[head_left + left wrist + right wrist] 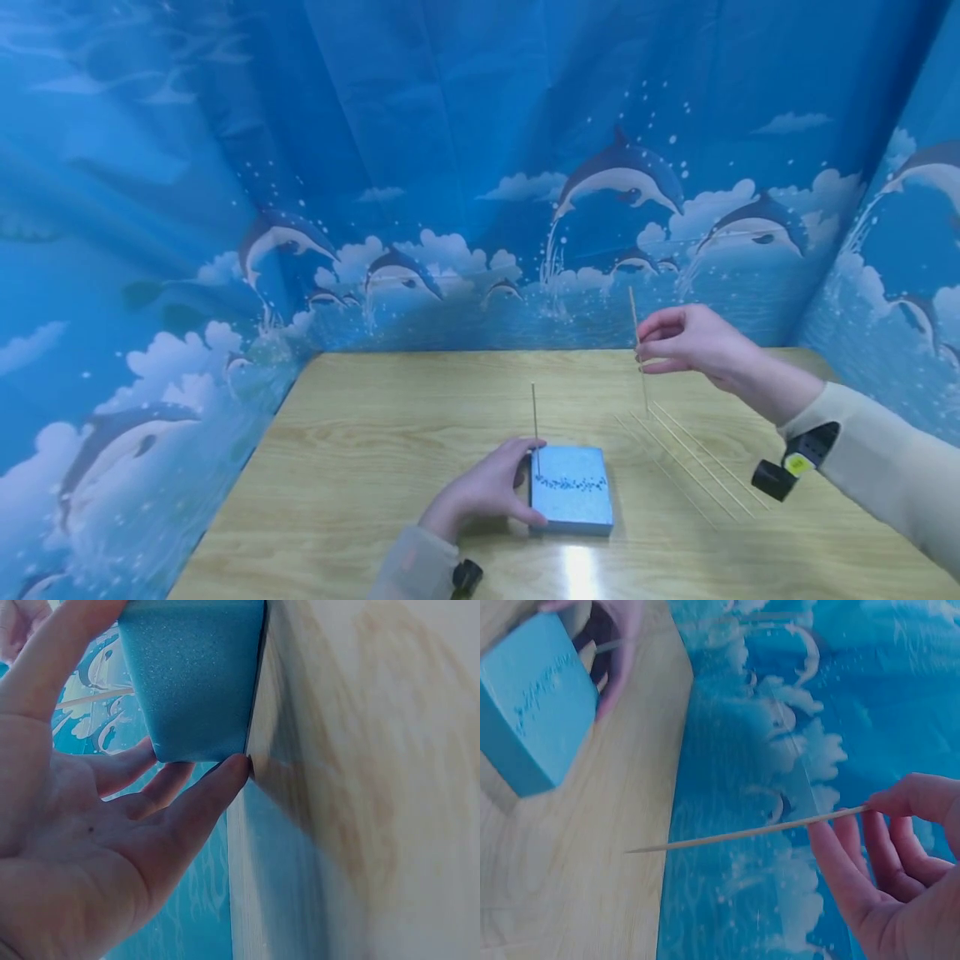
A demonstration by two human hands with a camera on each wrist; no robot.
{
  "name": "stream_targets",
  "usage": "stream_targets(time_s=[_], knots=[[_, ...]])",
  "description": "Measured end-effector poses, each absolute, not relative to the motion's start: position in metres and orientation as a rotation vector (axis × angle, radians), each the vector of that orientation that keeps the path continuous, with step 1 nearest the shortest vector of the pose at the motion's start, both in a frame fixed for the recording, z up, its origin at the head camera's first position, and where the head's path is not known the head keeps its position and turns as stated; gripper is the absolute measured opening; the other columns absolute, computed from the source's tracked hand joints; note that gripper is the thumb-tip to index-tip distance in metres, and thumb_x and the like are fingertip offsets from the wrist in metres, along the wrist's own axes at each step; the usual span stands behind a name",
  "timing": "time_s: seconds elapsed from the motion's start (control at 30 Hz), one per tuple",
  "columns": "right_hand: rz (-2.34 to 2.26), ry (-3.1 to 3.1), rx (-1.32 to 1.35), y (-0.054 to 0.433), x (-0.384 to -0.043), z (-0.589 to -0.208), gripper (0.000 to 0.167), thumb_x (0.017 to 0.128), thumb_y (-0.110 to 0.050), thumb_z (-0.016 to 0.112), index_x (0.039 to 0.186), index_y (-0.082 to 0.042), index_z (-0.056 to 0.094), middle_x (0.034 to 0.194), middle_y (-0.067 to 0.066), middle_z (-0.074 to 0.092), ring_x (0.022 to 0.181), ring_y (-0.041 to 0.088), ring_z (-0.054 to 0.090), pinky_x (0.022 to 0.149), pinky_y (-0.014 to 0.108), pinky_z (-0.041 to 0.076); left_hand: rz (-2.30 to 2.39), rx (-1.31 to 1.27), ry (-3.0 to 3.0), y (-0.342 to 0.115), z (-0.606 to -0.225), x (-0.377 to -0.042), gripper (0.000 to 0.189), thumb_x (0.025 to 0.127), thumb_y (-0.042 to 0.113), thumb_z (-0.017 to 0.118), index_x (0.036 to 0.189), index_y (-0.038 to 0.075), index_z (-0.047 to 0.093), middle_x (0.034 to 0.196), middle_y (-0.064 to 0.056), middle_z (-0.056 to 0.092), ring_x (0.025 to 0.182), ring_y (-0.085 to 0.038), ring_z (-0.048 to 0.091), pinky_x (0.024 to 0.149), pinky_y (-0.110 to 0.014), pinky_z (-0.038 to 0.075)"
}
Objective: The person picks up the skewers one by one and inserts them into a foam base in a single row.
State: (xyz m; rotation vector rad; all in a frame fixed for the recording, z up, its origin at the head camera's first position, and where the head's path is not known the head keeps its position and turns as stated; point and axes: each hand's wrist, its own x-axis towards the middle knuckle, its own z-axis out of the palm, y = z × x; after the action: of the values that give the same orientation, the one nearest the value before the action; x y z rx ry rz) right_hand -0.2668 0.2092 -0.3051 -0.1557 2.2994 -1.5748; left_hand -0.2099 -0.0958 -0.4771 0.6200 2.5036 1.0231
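A light blue foam block (573, 508) with a band of dark specks across its top lies on the table. My left hand (491, 483) holds its left side, thumb at the near corner and a finger at the far one. The left wrist view shows that thumb against the lower edge of the block (195, 682). One thin wooden skewer (536, 421) stands upright in the block's left end, at the specks. Right of the block and higher up, my right hand (690, 342) pinches another skewer (735, 836) near one end, its pointed tip hanging downward.
Several loose skewers (712, 456) lie side by side, slanting, on the wooden table (375, 467) to the right of the block. A blue backdrop (450, 167) printed with dolphins rises behind the table and along both sides.
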Motion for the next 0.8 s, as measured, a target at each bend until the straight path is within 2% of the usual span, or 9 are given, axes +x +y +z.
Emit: stream_targets(time_s=[0.23,0.37,0.6,0.8], knots=[[-1.623,2.282,-0.205,0.187,-0.250,-0.308,0.022,0.090,-0.005,0.067,0.109,0.003,0.060,0.093,0.004,0.064,0.090,0.016,0.066,0.086,0.038,0.062,1.015,0.564,2.490,-0.094,-0.477,-0.211,0.107,0.059,0.036,0.093,0.150,0.019,0.038,0.146,-0.005,0.047,0.122,-0.016,0.053,0.108,-0.034,0.047],[-1.654,2.245,-0.234,0.176,-0.244,-0.317,0.020,0.088,-0.002,0.068,0.106,0.003,0.061,0.093,0.006,0.066,0.089,0.017,0.067,0.085,0.038,0.062,1.033,0.569,2.478,-0.094,-0.477,-0.212,0.107,0.060,0.035,0.093,0.150,0.019,0.038,0.148,-0.006,0.046,0.125,-0.019,0.053,0.109,-0.033,0.048],[-1.711,2.210,-0.295,0.157,-0.237,-0.339,0.024,0.085,0.000,0.069,0.107,0.007,0.060,0.097,0.014,0.067,0.089,0.018,0.068,0.085,0.036,0.062,1.061,0.611,2.485,-0.097,-0.478,-0.212,0.109,0.058,0.034,0.094,0.150,0.017,0.038,0.145,-0.006,0.048,0.115,-0.015,0.056,0.102,-0.027,0.051],[-1.742,2.203,-0.345,0.145,-0.229,-0.351,0.024,0.083,0.002,0.070,0.104,0.009,0.061,0.094,0.011,0.068,0.088,0.019,0.069,0.084,0.035,0.062,1.066,0.641,2.483,-0.097,-0.478,-0.211,0.109,0.059,0.035,0.094,0.150,0.016,0.038,0.141,-0.005,0.050,0.108,-0.010,0.055,0.096,-0.023,0.052]])
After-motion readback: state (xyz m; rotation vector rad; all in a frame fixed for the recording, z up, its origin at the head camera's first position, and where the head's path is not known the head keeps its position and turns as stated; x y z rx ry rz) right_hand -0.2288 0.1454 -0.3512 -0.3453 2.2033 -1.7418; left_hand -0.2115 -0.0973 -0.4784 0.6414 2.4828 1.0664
